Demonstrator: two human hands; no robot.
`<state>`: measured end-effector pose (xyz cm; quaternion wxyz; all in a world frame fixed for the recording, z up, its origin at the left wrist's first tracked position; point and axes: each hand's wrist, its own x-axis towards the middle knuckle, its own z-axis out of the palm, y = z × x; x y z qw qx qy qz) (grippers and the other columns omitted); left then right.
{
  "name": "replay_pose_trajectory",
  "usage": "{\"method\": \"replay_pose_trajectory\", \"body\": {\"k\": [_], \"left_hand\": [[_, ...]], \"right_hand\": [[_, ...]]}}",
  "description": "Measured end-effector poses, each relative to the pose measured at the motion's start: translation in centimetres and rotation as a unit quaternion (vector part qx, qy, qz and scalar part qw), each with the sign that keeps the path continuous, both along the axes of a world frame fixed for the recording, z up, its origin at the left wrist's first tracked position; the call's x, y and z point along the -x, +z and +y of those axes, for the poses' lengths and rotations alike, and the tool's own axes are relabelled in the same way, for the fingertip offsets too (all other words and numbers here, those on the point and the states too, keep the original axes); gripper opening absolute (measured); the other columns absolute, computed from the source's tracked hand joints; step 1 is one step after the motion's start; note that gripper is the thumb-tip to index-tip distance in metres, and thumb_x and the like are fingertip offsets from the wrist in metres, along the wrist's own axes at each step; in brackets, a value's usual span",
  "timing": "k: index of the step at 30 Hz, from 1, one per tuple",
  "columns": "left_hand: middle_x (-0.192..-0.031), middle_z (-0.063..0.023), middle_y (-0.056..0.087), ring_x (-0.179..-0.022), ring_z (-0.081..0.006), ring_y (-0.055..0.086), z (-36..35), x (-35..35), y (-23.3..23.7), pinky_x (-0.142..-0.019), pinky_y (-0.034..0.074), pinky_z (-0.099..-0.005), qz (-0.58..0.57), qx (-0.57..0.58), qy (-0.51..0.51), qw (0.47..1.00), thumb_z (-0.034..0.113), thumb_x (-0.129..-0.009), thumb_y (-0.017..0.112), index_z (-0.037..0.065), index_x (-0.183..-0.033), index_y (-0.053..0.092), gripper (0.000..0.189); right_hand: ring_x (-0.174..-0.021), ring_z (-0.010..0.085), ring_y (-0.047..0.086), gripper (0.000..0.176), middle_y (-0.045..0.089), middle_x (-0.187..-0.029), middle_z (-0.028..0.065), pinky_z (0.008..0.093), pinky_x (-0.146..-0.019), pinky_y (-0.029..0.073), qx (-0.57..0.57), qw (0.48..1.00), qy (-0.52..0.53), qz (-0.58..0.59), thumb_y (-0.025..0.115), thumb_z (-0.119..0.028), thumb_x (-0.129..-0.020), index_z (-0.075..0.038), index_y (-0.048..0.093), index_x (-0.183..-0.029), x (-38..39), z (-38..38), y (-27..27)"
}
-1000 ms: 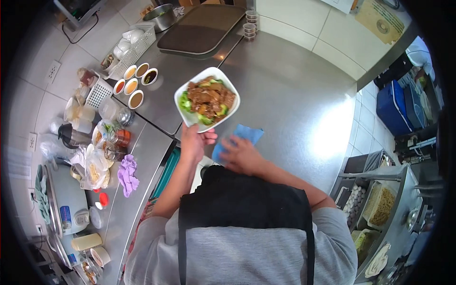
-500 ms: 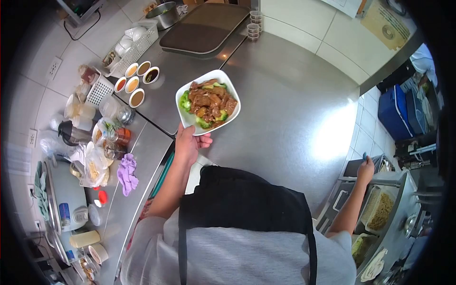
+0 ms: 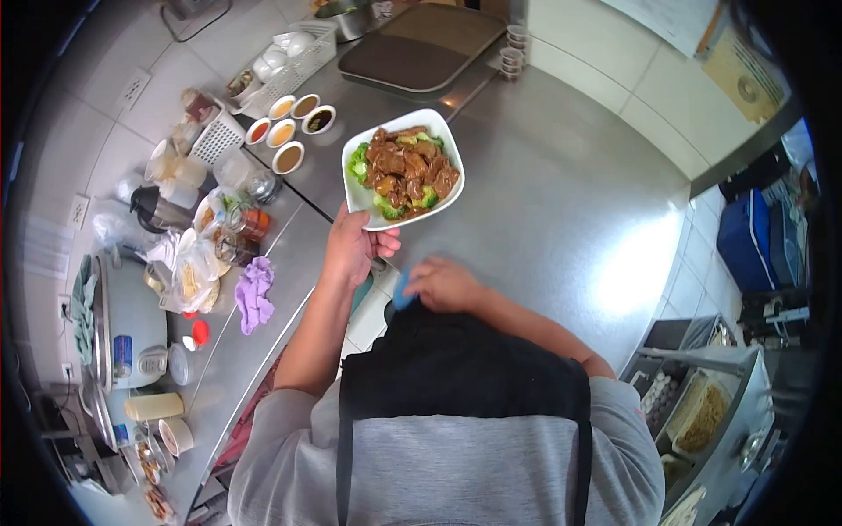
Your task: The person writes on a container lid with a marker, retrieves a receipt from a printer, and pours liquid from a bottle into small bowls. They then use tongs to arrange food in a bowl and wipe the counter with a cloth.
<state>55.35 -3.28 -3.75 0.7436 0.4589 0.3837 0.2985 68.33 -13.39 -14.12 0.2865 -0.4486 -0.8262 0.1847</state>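
My left hand (image 3: 355, 250) holds a white square bowl (image 3: 353, 200) by its lower left edge, thumb at the rim. Glazed brown meat (image 3: 405, 171) and green broccoli (image 3: 358, 163) fill the bowl, which is tilted towards me above the steel counter. Close to the apron's top, my right hand (image 3: 443, 282) is closed on a blue object (image 3: 403, 289), blurred by motion and too unclear to name. The right hand is below and slightly right of the bowl, apart from it.
Several small sauce cups (image 3: 288, 158) stand left of the bowl. Behind it lies a brown tray (image 3: 421, 48), with stacked lidded cups (image 3: 511, 61) beside it. A purple cloth (image 3: 254, 295) and bagged items are on the left counter. Food pans (image 3: 699, 416) are at the right.
My right hand has swung from the far right side in to the front of my body, and a blue object shows in it. The bowl has shifted slightly right and up in the view.
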Motion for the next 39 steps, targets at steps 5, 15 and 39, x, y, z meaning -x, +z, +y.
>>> {"method": "replay_pose_trajectory", "body": {"k": [5,15,39], "left_hand": [[-0.066,-0.0129,0.054,-0.045,-0.0166,0.053,0.3,4.3,0.0,-0.040,0.045,-0.0246,-0.009,0.003,0.027,1.000,0.012,-0.076,0.029,0.002,-0.107,0.031,0.033],[-0.064,-0.0117,0.054,-0.044,-0.0147,0.053,1.1,5.6,0.6,-0.038,0.044,-0.0233,0.031,-0.004,0.056,0.998,0.011,-0.076,0.030,0.001,-0.105,0.032,0.031],[-0.061,-0.0076,0.052,-0.040,-0.0121,0.051,0.6,-1.9,-3.9,-0.033,0.043,-0.0209,0.099,-0.080,-0.125,0.984,0.006,-0.076,0.026,0.017,-0.128,0.009,0.056]], "right_hand": [[-0.081,0.0265,0.052,0.021,0.056,-0.087,0.0119,0.0376,-0.069,0.043,-0.107,0.887,-0.440,0.091,0.050,-0.008,-0.066,-0.007,0.058,-0.085,-10.8,4.1,-0.1],[-0.073,0.0199,0.052,0.019,0.056,-0.081,0.0056,0.0353,-0.066,0.040,-0.075,0.993,0.007,-0.087,0.046,-0.014,-0.073,-0.010,0.057,-0.088,0.3,1.3,-1.0],[-0.096,0.0281,0.047,0.047,0.047,-0.109,0.0147,0.0405,-0.086,0.036,0.366,0.377,-0.080,0.847,0.035,-0.036,-0.081,-0.002,0.040,-0.113,-8.0,-3.1,2.9]]}}
